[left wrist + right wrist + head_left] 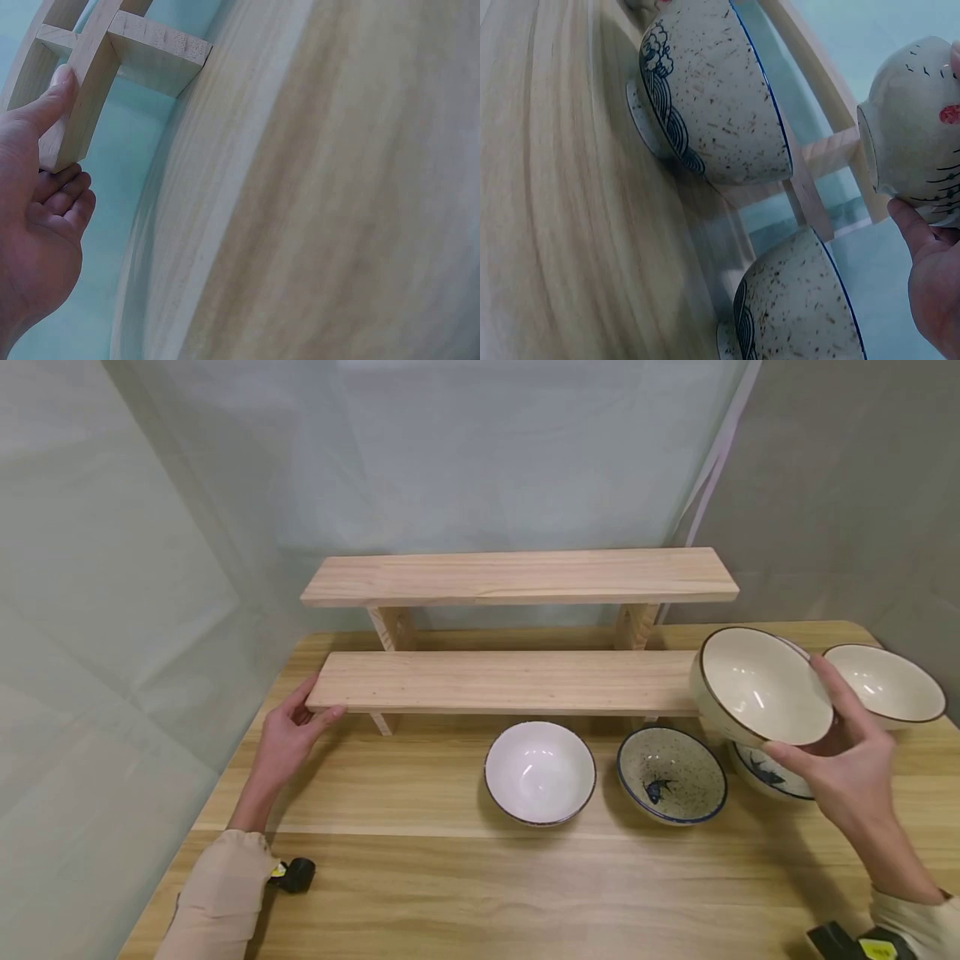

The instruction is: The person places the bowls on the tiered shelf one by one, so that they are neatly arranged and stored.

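Near speckled bowl (678, 770) — right hand (853, 760) pinching cream bowl (763, 687), left hand (288, 735) pinching wooden shelf (502, 681), white bowl (540, 772) between

You are presenting no readable text. In the head view, the yellow label (877, 950) on your right wrist's black device (831, 937) at four o'clock and its left counterpart (278, 870) near eight are appearing too small to read.

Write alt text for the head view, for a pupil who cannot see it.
A right hand holds up a cream bowl near the right end of a wooden shelf while the left hand grips its lower tier at left. In front, a white bowl and a speckled bowl stand on the table; other bowls show at right, partly hidden.
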